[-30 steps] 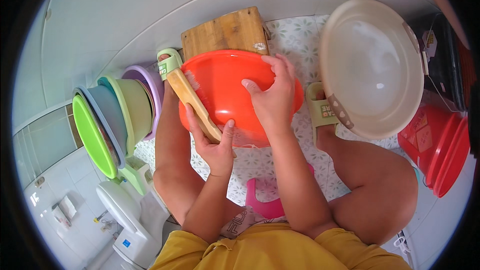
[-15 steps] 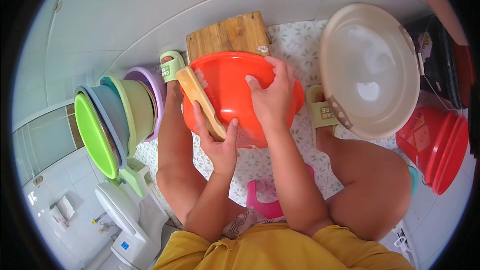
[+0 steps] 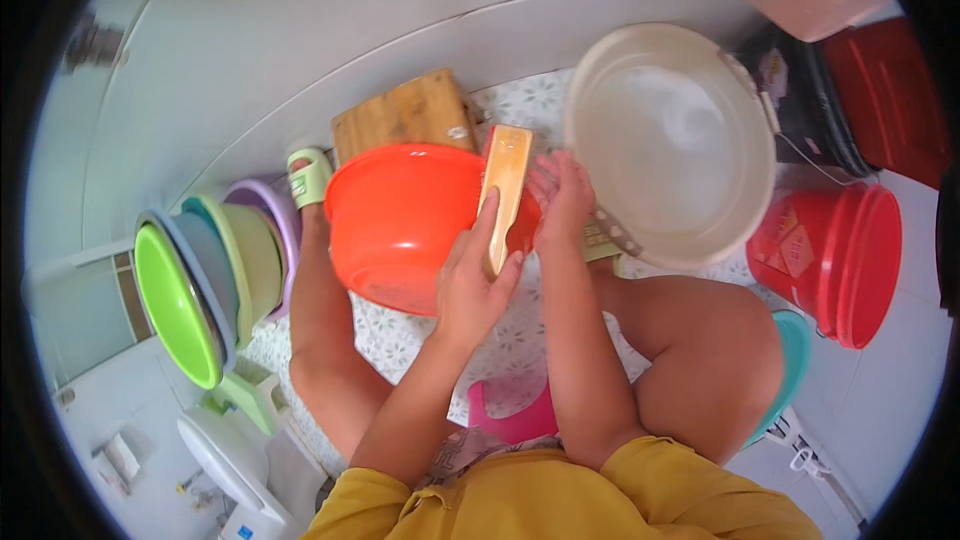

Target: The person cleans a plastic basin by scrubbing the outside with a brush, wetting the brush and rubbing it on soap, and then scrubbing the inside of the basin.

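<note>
A bright orange-red plastic basin (image 3: 400, 230) is tilted between my legs, its smooth outer side toward me. My left hand (image 3: 470, 290) grips a wooden scrub brush (image 3: 508, 175) by its pale handle. The brush stands nearly upright against the right side of the basin, and its bristles are mostly hidden. At the basin's right edge, my right hand (image 3: 562, 205) steadies it, with the fingers pointing up and partly blurred. Part of that edge is hidden behind the brush and the hand.
A wooden stool (image 3: 405, 115) stands behind the basin by the wall. To the right are a large beige tub (image 3: 665, 140) holding cloudy water and red buckets (image 3: 825, 260). Several stacked basins (image 3: 180, 305) lean at the left, near a white toilet (image 3: 225, 460). Pink plastic (image 3: 515, 415) shows beneath me.
The brush has moved from the basin's left side to its right, turning more upright. The basin now sits lower and further left in view. My right hand has shifted to the basin's right edge.
</note>
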Demonstrator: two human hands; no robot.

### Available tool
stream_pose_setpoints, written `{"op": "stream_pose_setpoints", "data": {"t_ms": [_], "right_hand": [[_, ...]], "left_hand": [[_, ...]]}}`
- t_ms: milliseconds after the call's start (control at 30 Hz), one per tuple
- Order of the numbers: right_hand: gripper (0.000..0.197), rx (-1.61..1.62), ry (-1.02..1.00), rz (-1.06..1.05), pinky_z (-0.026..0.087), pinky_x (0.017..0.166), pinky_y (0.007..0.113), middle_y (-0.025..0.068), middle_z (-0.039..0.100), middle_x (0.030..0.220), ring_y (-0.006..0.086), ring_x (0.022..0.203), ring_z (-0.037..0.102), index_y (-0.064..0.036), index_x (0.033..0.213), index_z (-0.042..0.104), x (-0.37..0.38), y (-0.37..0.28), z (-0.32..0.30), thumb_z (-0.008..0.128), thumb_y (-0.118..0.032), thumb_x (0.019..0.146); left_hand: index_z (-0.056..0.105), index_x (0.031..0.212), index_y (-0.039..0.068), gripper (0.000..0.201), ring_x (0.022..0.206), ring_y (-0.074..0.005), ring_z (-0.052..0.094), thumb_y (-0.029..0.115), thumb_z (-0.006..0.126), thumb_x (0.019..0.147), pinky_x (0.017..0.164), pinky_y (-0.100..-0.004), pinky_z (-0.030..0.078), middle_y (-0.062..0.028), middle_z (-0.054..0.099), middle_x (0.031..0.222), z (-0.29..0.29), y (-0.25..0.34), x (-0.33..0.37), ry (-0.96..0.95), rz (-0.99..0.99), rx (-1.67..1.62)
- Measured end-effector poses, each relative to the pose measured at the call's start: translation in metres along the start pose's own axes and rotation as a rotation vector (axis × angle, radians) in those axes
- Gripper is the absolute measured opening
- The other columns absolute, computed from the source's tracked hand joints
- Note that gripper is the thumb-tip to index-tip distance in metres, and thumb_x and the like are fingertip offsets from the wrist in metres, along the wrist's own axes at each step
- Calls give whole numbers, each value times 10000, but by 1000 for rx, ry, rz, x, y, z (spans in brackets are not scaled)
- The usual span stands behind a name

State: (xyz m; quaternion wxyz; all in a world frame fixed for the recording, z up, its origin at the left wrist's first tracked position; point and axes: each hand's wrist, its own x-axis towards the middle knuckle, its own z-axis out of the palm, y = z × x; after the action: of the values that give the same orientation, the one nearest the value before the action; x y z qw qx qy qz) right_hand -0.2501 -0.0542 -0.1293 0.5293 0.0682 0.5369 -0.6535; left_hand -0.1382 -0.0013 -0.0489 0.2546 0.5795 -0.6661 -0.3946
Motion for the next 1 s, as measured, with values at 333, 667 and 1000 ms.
{"op": "stream_pose_setpoints", "data": {"t_ms": [333, 667, 1000], "right_hand": [[278, 87, -81, 41, 506, 614, 350, 99, 547, 916, 214, 722, 564, -29, 1011, 519, 113, -46, -36, 629, -54, 757], [269, -601, 118, -138, 510, 544, 387, 123, 600, 807, 238, 643, 605, 22, 974, 553, 308, -14, -187, 659, -60, 740], [166, -197, 163, 147, 479, 553, 293, 58, 560, 714, 183, 631, 558, -82, 858, 572, 225, -26, -107, 646, -101, 710]], "left_hand": [[269, 1388, 131, 710, 1108, -387, 482, 18, 585, 762, 909, -427, 418, -250, 437, 1232, 102, 20, 81, -194, 251, 278], [527, 1193, 55, 432, 921, -283, 581, -50, 558, 775, 784, -327, 493, -140, 510, 1159, 74, 3, 30, -332, 162, -32], [578, 1092, 26, 332, 782, -194, 591, -98, 528, 788, 671, -268, 496, -108, 573, 909, 22, -14, -3, -214, 42, -110]]}}
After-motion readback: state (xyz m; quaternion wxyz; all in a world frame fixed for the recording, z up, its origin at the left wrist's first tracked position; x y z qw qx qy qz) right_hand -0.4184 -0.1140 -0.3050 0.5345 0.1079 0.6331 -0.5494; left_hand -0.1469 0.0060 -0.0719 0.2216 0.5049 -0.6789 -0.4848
